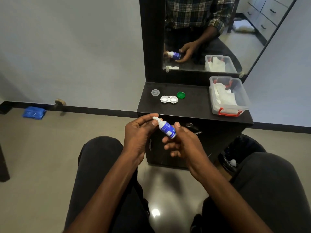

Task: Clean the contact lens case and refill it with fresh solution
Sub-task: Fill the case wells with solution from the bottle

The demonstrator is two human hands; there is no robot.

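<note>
A small solution bottle (167, 129) with a blue label and white cap is held tilted in front of the dresser edge. My right hand (183, 142) grips its body from below. My left hand (139, 130) pinches the white cap at the bottle's top left. On the black dresser top (193, 105) lies the white contact lens case (169, 99), both wells uncovered. A clear lid (155, 92) sits to its left and a green lid (181, 95) to its right.
A clear plastic box (228, 96) with red latches holds white tissues at the dresser's right. A mirror (210, 34) stands behind. A black-lined bin (235, 155) sits on the floor at right. My knees frame the bottom of the view.
</note>
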